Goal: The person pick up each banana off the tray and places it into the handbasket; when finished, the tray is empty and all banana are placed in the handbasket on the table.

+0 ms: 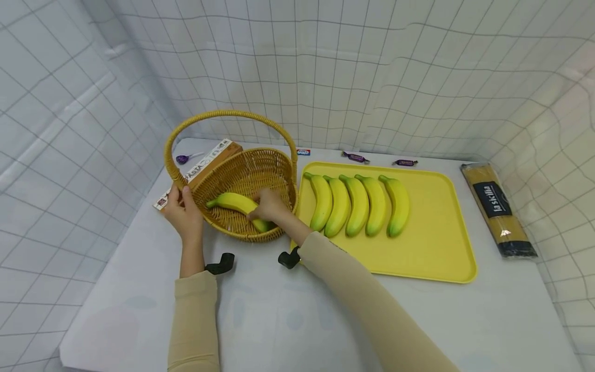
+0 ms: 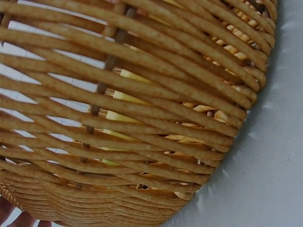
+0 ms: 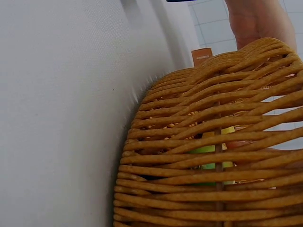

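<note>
A woven wicker basket [image 1: 246, 165] with a tall arched handle stands on the left half of the table. At its left side my left hand [image 1: 185, 214] grips the foot of the handle by the rim, thumb upward. Inside the basket lies a yellow banana [image 1: 232, 201] with green ends. My right hand [image 1: 269, 206] reaches over the right rim and holds this banana near its lower end; its fingertips are partly hidden. Both wrist views are mostly filled by the basket's weave [image 2: 142, 104], with yellow and green showing through the gaps of the wall [image 3: 189, 177].
Right of the basket, a yellow tray [image 1: 432, 243] carries several bananas [image 1: 358, 206] in a row. A pasta box [image 1: 204, 168] lies behind the basket's left side. A spaghetti pack [image 1: 499, 212] lies far right. Wrapped candies [image 1: 355, 157] and a lollipop [image 1: 182, 159] lie along the back edge.
</note>
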`<action>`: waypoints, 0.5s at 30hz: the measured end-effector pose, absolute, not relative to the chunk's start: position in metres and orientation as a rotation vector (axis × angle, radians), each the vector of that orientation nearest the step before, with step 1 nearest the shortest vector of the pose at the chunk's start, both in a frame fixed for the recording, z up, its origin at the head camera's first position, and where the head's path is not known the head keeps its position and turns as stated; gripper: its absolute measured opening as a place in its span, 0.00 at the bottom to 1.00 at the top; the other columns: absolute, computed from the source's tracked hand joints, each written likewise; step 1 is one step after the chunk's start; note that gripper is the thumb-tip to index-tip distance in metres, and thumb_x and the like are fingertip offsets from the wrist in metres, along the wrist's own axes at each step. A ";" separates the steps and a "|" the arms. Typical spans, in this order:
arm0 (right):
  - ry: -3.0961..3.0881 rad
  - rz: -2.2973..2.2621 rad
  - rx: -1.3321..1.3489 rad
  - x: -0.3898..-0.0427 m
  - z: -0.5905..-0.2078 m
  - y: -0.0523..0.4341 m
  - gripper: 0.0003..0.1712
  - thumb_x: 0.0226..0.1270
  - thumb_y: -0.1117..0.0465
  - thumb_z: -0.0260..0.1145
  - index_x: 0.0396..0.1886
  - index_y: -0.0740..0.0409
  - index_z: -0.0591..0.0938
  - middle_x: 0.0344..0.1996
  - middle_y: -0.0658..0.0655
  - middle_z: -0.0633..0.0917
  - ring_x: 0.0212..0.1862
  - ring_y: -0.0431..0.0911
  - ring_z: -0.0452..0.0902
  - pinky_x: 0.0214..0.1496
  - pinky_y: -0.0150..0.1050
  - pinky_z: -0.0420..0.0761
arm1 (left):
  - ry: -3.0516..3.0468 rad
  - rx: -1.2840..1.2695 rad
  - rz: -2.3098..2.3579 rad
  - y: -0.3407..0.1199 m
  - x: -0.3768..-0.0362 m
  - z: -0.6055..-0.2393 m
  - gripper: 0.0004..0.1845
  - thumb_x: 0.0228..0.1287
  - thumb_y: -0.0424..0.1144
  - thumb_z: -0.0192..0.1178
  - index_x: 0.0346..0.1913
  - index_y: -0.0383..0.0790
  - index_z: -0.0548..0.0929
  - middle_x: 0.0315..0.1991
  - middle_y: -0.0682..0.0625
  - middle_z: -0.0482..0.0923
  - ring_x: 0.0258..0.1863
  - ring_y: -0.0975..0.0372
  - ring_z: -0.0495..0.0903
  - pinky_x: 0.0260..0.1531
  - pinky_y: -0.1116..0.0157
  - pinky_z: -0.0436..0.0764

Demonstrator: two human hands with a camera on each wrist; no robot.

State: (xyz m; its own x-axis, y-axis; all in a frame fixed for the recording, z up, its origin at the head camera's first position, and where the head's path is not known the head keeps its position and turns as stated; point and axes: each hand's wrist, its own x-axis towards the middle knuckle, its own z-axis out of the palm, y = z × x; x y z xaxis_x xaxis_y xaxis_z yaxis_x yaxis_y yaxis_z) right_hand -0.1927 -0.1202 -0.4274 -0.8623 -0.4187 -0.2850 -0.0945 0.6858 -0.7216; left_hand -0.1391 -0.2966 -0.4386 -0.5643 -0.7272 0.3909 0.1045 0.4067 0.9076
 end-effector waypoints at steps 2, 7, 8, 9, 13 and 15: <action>2.469 -1.021 -0.397 -0.193 -0.427 -0.120 0.32 0.53 0.58 0.77 0.60 0.56 0.81 0.55 0.55 0.83 0.44 0.44 0.73 0.37 0.31 0.71 | -1.824 0.532 -1.252 -0.297 -0.140 -0.439 0.14 0.72 0.34 0.51 0.49 0.28 0.82 0.44 0.36 0.81 0.36 0.73 0.73 0.37 0.77 0.71; 2.464 -1.023 -0.384 -0.192 -0.426 -0.120 0.32 0.54 0.57 0.77 0.60 0.56 0.81 0.54 0.55 0.83 0.41 0.43 0.73 0.34 0.30 0.71 | -1.819 0.540 -1.246 -0.298 -0.142 -0.441 0.14 0.72 0.34 0.51 0.49 0.29 0.82 0.44 0.38 0.82 0.36 0.72 0.73 0.36 0.77 0.70; 2.461 -1.025 -0.381 -0.192 -0.425 -0.119 0.32 0.54 0.57 0.77 0.60 0.56 0.80 0.54 0.55 0.83 0.39 0.42 0.74 0.33 0.30 0.71 | -1.821 0.547 -1.241 -0.297 -0.142 -0.441 0.14 0.72 0.34 0.51 0.50 0.29 0.82 0.44 0.38 0.82 0.36 0.72 0.73 0.37 0.77 0.70; 2.459 -1.025 -0.378 -0.192 -0.425 -0.119 0.32 0.54 0.57 0.77 0.60 0.56 0.80 0.54 0.55 0.83 0.38 0.42 0.73 0.33 0.30 0.71 | -1.822 0.548 -1.239 -0.297 -0.142 -0.442 0.14 0.73 0.34 0.50 0.50 0.29 0.82 0.44 0.37 0.82 0.37 0.70 0.73 0.37 0.78 0.70; 2.452 -1.035 -0.387 -0.191 -0.424 -0.118 0.31 0.56 0.56 0.75 0.61 0.56 0.80 0.53 0.55 0.83 0.34 0.40 0.74 0.31 0.30 0.72 | -1.822 0.541 -1.233 -0.290 -0.138 -0.432 0.14 0.72 0.32 0.49 0.49 0.25 0.81 0.43 0.35 0.80 0.39 0.60 0.76 0.37 0.78 0.69; 2.457 -1.038 -0.391 -0.191 -0.423 -0.117 0.31 0.57 0.55 0.74 0.61 0.56 0.79 0.54 0.55 0.83 0.37 0.41 0.76 0.34 0.31 0.75 | -1.814 0.520 -1.243 -0.283 -0.133 -0.422 0.14 0.72 0.31 0.50 0.48 0.22 0.80 0.41 0.36 0.80 0.38 0.59 0.76 0.37 0.78 0.69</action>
State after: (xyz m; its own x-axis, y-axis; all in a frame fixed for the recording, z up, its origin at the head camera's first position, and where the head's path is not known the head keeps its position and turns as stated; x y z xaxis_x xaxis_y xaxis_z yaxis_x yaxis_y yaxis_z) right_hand -0.1905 -0.1174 -0.4232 -0.8622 -0.4175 -0.2869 -0.0854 0.6780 -0.7301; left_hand -0.1326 -0.2835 -0.4223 -0.5493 -0.7267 0.4125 0.1225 0.4183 0.9000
